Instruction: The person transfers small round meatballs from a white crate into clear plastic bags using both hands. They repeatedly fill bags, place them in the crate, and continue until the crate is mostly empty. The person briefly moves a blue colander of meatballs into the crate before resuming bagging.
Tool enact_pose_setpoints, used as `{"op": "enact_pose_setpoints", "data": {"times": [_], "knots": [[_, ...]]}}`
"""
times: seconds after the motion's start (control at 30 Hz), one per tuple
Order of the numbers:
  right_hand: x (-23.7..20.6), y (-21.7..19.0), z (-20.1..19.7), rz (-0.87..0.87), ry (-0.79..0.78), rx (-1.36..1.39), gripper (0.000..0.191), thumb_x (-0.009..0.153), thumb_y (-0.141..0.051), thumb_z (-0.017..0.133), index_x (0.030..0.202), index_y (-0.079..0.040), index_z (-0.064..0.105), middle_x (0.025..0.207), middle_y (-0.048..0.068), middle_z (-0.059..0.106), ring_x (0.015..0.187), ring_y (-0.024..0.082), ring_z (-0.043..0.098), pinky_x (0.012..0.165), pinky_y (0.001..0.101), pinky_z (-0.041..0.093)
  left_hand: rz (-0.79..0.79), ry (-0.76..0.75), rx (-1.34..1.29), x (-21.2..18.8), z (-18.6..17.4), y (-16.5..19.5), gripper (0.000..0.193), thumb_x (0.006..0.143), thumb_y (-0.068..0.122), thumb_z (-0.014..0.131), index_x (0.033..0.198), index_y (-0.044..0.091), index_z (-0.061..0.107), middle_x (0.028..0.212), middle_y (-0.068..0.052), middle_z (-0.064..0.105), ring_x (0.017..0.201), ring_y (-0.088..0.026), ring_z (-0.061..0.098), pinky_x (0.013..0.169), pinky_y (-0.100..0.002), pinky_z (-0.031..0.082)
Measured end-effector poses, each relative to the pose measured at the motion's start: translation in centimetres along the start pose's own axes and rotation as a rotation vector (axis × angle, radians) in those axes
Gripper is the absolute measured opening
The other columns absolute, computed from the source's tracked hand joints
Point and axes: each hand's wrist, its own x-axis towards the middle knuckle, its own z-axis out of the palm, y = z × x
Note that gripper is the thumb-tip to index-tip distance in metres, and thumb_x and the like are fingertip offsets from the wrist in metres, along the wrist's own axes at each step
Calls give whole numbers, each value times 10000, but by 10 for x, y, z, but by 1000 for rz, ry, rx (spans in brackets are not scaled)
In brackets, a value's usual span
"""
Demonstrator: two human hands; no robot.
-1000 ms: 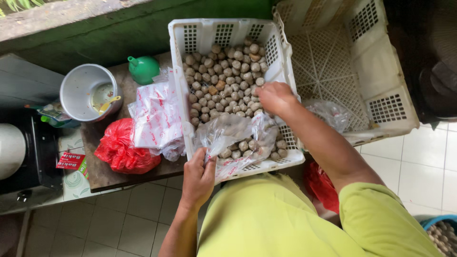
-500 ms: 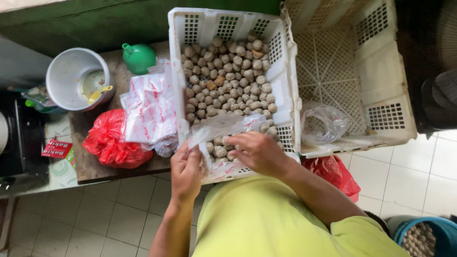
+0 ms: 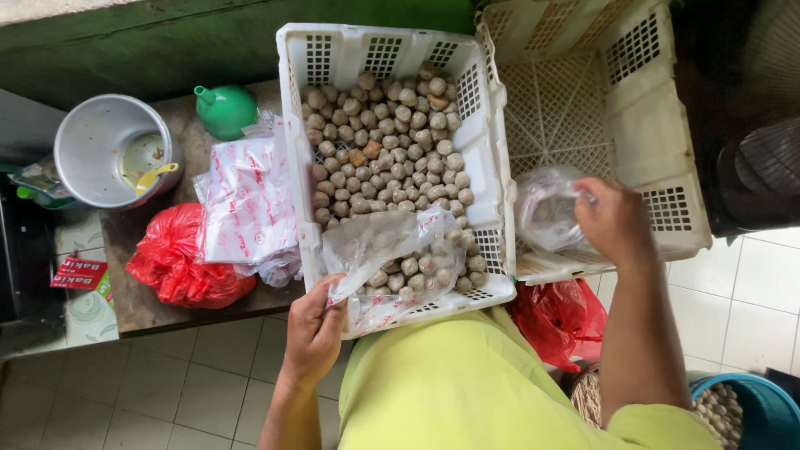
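Note:
A white perforated crate in front of me is filled with several small brown meatballs. My left hand grips the edge of a clear plastic bag that lies over the crate's near end. My right hand has reached into the second white crate on the right and holds the top of a filled clear bag resting inside it.
A stack of printed plastic bags, a red plastic bag, a green funnel and a grey pot sit on the low brown table at left. Another red bag and a blue tub lie near my right leg.
My right hand left the meatball crate and the open bag, moving right into the second crate onto a filled bag. My left hand keeps hold of the clear bag.

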Motion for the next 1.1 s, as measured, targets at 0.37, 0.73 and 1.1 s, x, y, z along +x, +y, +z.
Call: {"op": "enact_pose_setpoints", "data": {"times": [0.37,0.73,1.1], "knots": [[40,-192,70,-524,403,304,213,1010,-104,592,1204,-66,673,1009,146,702,804,277,721,698,366,602,118,-62,201,-4,0,3,280,932,3,604,1200,-67,644,728,-68,559,565,-101,453,526,-267,399],[60,-214,87,111,-66,1049,601,1046,-252,496,1601,-220,266,1541,202,407,1186,258,591,858,330,568,401,-252,281,2,-12,5,133,950,47,643,1044,-43,617,749,-156,505,676,-256,480,594,-368,388],[46,-178,91,-361,-242,-419,214,896,-77,629,1083,-114,727,1134,128,699,1070,338,682,875,463,578,162,-191,122,8,-11,11,94,1002,55,593,981,-37,595,688,-60,418,601,-105,341,521,-309,321]]}}
